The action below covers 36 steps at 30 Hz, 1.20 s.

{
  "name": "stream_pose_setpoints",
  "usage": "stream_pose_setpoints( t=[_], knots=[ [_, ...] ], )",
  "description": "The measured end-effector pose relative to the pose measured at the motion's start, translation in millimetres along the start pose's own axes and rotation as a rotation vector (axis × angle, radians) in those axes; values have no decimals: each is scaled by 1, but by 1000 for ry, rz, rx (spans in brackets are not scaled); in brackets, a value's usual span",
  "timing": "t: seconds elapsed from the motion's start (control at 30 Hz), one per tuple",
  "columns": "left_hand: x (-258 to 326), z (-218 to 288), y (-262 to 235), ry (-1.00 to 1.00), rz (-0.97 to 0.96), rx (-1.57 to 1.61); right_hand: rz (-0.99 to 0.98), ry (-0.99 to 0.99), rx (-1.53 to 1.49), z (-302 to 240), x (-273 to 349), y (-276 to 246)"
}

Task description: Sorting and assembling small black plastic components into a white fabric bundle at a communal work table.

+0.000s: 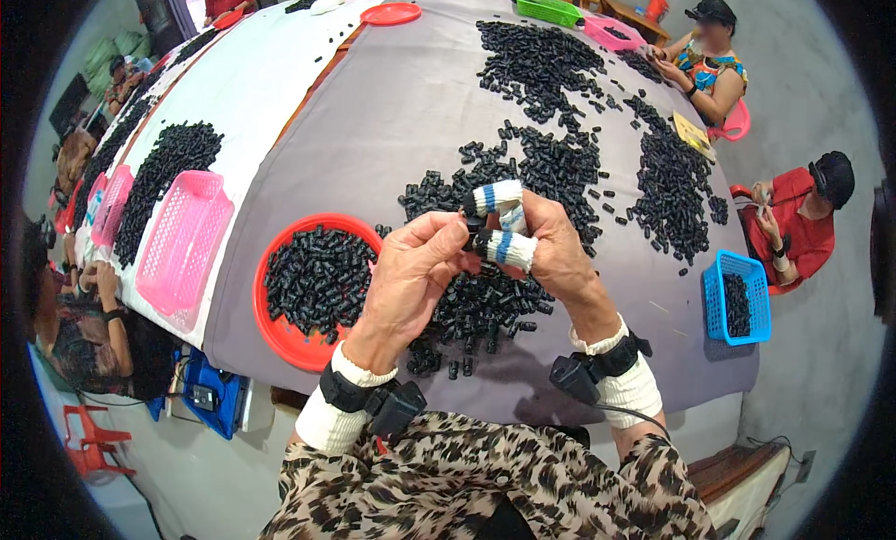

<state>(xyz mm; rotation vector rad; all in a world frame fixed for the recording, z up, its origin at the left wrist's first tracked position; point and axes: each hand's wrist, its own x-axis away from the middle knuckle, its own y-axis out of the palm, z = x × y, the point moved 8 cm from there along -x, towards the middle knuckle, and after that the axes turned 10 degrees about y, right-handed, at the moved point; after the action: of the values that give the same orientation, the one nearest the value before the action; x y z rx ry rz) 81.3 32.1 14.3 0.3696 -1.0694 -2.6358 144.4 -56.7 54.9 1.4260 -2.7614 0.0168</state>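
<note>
My left hand point(406, 269) and my right hand point(562, 255) meet over the grey-covered table. Both are closed in a pinch on one small black cylindrical piece point(473, 223), mostly hidden by the fingers. White knitted finger covers point(512, 248) with blue stripes and dark ends sit on the thumb and forefinger of my right hand. Beneath my hands lies a loose pile of similar black pieces point(485, 307). Left of my left hand, a round red tray point(271, 330) holds many more of them.
A blue basket point(767, 302) with black pieces stands at the right table edge. Larger heaps point(541, 69) spread across the far side. Pink baskets point(187, 246) stand on the white-covered table at left. Other people point(714, 59) sit around the tables. Black devices point(397, 409) are strapped to my wrists.
</note>
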Motion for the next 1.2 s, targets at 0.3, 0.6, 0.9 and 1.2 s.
stream_pose_setpoints(
  t=[0.3, 0.6, 0.9, 1.2],
  knots=[
    [0, 7, 2, 1, -57, -62, 110, -33, 198, -15, -1, 1],
    [-1, 10, -3, -15, -145, 197, 79, 112, 121, -9, -4, -4],
    [1, 7, 5, -7, -77, 235, 105, -82, 459, -23, 0, 8],
    [3, -2, 5, -25, -80, 284, 80, -110, 564, -28, 3, 7]
  ],
)
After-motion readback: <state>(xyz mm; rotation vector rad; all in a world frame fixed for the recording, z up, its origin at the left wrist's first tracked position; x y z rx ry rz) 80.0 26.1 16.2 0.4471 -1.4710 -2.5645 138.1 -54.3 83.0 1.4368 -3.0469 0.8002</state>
